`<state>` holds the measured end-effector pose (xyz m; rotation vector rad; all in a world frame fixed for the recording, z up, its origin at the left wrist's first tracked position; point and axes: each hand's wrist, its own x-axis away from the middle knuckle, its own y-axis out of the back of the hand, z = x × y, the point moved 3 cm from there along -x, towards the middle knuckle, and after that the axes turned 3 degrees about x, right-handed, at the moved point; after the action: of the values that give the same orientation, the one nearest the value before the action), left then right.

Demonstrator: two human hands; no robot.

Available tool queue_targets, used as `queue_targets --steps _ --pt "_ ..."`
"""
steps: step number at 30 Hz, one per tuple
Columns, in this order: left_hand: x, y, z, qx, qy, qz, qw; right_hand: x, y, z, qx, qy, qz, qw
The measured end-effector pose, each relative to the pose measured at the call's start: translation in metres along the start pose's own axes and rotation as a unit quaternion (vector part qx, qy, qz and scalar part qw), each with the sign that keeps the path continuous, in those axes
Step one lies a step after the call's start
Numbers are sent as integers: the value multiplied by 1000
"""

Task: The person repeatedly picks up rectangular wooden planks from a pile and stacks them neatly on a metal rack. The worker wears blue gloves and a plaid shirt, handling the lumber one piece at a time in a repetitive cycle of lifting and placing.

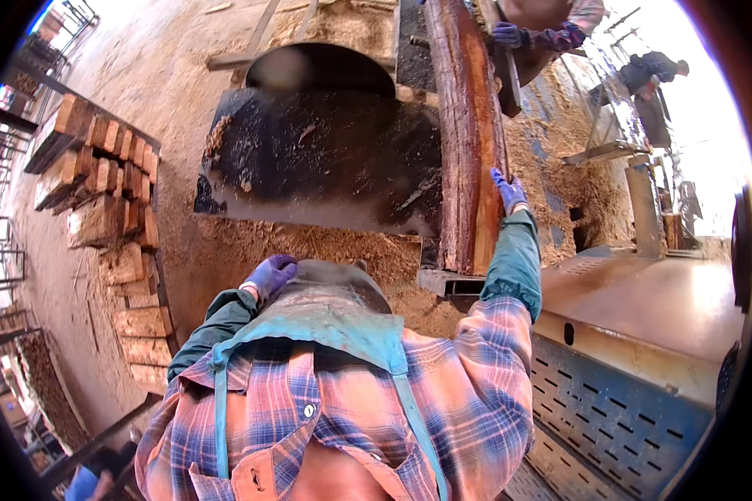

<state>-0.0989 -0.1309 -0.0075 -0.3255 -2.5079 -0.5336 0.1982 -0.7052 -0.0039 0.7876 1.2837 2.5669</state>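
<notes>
Your plaid shirt [480,359] and teal apron [334,330] sit nearest the view; beyond them, ahead and to the right, a bark-edged timber log [476,159] lies lengthwise, its near end by a steel support [447,282]. Your gloved right hand [508,192] touches the log's right edge, fingers spread, not wrapped around it. Your left hand [269,274] rests at the apron's edge, well apart from the log; whether its bent fingers grip the cloth, you cannot tell from here. To steady the log well, press with a flat palm along its side, fingertips clear of its underside; it looks heavy, so any turning probably calls for 2 hands. Watch the co-worker's gloved hand [508,34] near the far part, and agree on each push first. As for writing, no brand or label is readable: your shirt pocket [255,476] bears a small dark mark, nothing legible.
</notes>
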Motion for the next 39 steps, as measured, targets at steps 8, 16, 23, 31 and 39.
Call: queue_targets --steps 8,16,23,31,39 --pt "14 -18 13 36 23 -22 999 16 16 -9 -159 74 77 981" --pt "-38 105 5 -59 -108 -396 910 63 -61 52 -105 72 79 989" --pt "-63 176 14 -369 -123 -301 871 104 -115 101 -293 121 99 943" --pt "-55 186 16 -323 -68 -208 920 165 -178 183 -251 85 93 960" --pt "-97 130 -34 210 -63 -34 975 227 -229 229 -343 114 125 924"
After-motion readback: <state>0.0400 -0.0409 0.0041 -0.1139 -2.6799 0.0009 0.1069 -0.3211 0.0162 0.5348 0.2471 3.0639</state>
